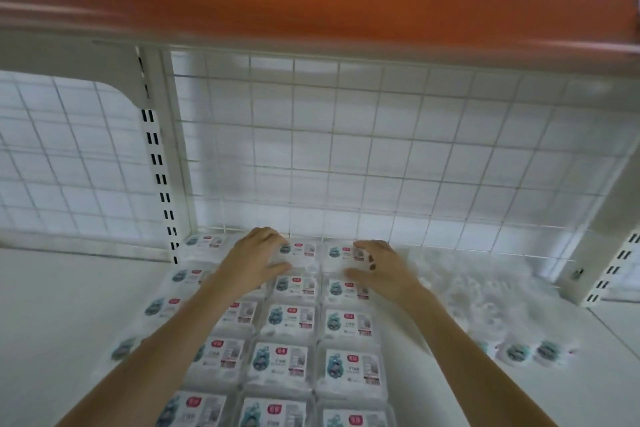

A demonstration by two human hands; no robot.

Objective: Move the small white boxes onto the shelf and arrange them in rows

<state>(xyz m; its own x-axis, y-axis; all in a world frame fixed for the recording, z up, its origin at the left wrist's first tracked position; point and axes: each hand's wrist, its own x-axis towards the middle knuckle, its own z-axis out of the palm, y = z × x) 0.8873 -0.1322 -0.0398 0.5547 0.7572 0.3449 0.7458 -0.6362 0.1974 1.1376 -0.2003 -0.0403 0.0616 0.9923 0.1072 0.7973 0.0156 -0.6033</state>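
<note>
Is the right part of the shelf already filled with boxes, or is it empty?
Mostly empty. The boxes fill rows on the left and middle of the shelf; the right shows only blurred small items.

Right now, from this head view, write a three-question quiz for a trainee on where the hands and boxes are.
1. True or false: both hands rest on boxes in the back row, next to the wire grid panel.
2. Multiple choice: the left hand is A) lifting a box clear of the shelf, B) laid on the back-row boxes, C) holding the slotted upright.
3. Fill in: right of the right hand lies a loose ___ of packs, not set in rows.

Key: 1 true; 2 B; 3 pile.
</note>
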